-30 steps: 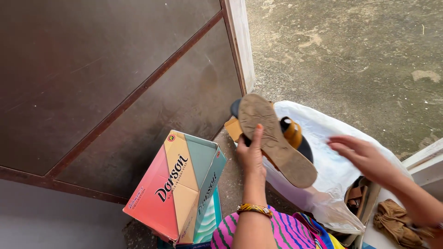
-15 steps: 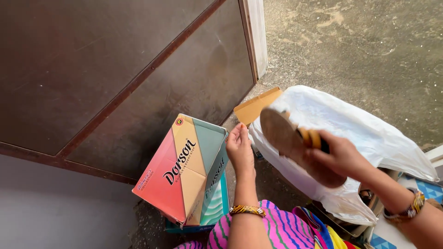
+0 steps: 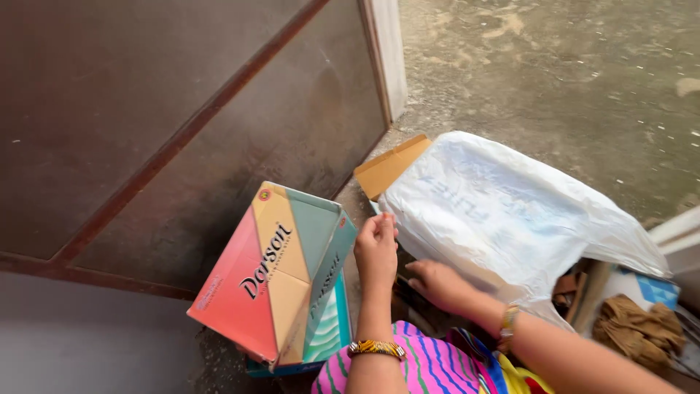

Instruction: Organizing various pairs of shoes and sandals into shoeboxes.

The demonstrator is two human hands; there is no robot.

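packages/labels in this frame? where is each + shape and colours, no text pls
Shoe box lid: lower centre, tilted against the dark door; rectangular, with red, tan and teal triangular panels.
Box base: under the lid; teal and white wavy pattern.
White plastic bag: right of centre, crumpled, faint blue print; left hand at its edge, right hand below it.
Cardboard flap: plain tan, beside the bag's upper left edge.

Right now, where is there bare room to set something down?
The concrete floor beyond the white plastic bag is bare. It is crowded near the left hand and right hand, between the colourful box and the bag.
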